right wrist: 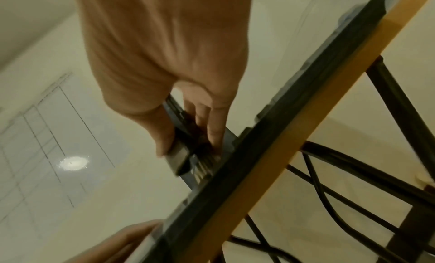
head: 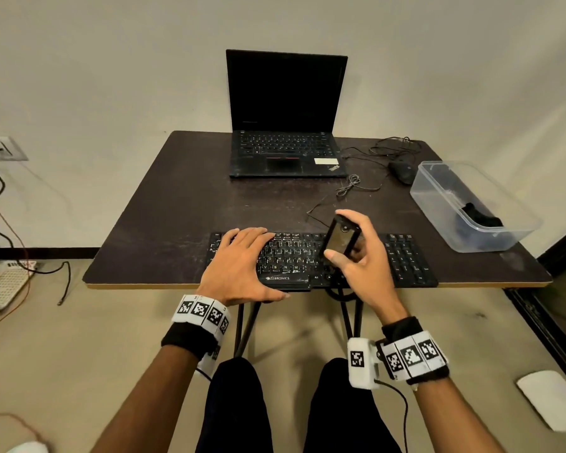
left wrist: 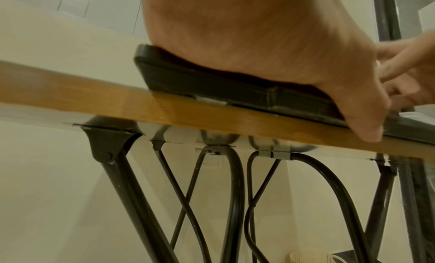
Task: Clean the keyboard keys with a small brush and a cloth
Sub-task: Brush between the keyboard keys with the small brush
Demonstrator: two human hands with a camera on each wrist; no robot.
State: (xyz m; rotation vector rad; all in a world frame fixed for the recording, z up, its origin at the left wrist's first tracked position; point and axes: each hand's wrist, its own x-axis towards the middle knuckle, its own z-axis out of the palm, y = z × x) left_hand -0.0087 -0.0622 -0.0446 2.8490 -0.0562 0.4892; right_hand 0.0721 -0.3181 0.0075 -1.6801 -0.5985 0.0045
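Observation:
A black keyboard lies along the table's near edge. My left hand rests flat on its left half, fingers straight; in the left wrist view the palm presses on the keyboard and the thumb reaches down over its front edge. My right hand grips a small black brush above the middle keys, thumb on one side, fingers on the other. Seen from the right wrist, the brush has its bristles down against the keyboard. A black cloth lies in the plastic container.
An open laptop stands at the back of the dark table. A mouse and loose cables lie to its right. A clear plastic container sits at the right edge. Black metal legs run beneath the table.

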